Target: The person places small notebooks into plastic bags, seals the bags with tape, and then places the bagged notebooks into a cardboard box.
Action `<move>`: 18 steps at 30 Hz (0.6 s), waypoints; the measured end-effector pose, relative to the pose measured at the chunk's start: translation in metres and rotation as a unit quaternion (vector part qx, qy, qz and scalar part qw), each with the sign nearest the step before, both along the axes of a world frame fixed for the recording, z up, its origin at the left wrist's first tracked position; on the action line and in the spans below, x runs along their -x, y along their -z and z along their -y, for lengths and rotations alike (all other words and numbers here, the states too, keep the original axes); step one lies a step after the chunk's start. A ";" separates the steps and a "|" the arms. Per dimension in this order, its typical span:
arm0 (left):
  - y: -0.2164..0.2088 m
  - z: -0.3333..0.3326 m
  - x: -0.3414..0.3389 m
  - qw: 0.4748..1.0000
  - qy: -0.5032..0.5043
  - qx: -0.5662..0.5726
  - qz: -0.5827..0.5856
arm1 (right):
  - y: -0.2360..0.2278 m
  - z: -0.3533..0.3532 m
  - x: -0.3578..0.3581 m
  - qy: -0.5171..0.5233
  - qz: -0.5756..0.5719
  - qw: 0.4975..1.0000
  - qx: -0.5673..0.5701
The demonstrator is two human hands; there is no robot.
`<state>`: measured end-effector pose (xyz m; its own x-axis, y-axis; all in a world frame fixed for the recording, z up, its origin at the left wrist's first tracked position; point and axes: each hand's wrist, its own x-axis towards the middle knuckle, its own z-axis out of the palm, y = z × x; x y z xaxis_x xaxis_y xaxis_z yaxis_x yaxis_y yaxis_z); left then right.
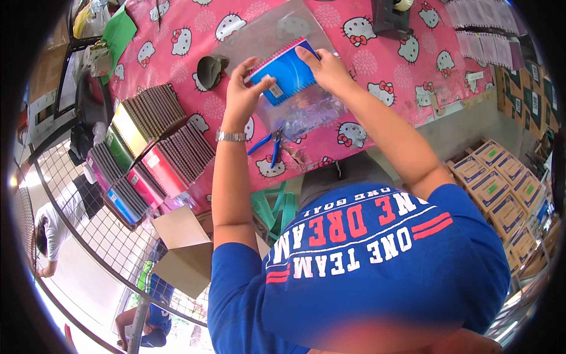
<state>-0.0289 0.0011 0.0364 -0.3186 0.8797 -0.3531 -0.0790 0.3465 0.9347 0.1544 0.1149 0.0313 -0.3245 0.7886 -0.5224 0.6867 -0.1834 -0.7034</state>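
Note:
Both my hands hold a blue spiral notebook (295,79) above the table, tilted, with pink coil along its far edge and blue coil along its near edge, so it may be more than one. My left hand (243,91) grips its left end, thumb on the cover beside a small white label. At the upper right corner my right hand (326,69) pinches it with the thumb on top. Beneath lie a clear plastic sheet (259,38) and crumpled clear plastic (315,115). Blue-handled cutting pliers (275,143) rest nearer me.
Stacks of spiral notebooks (150,150) in several colours stand left. A dark round holder (210,72) sits beside my left hand. At the back right are a tape dispenser (392,20) and white coil-bound stacks (483,35). Cartons (495,177) are piled right; a wire-mesh rail (88,218) runs left.

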 end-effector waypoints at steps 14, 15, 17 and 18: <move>0.035 -0.009 -0.018 0.980 -0.121 0.157 -0.008 | 0.016 -0.002 -0.011 0.002 -0.079 0.997 0.010; 0.035 -0.009 -0.019 0.980 -0.124 0.156 -0.008 | 0.016 0.002 -0.010 0.001 -0.057 0.998 -0.008; 0.037 -0.010 -0.023 0.974 -0.161 0.154 -0.042 | 0.016 0.001 -0.011 -0.004 -0.036 0.999 -0.027; 0.032 -0.010 -0.024 0.973 -0.165 0.157 -0.042 | 0.011 -0.002 -0.012 -0.024 -0.070 0.997 0.019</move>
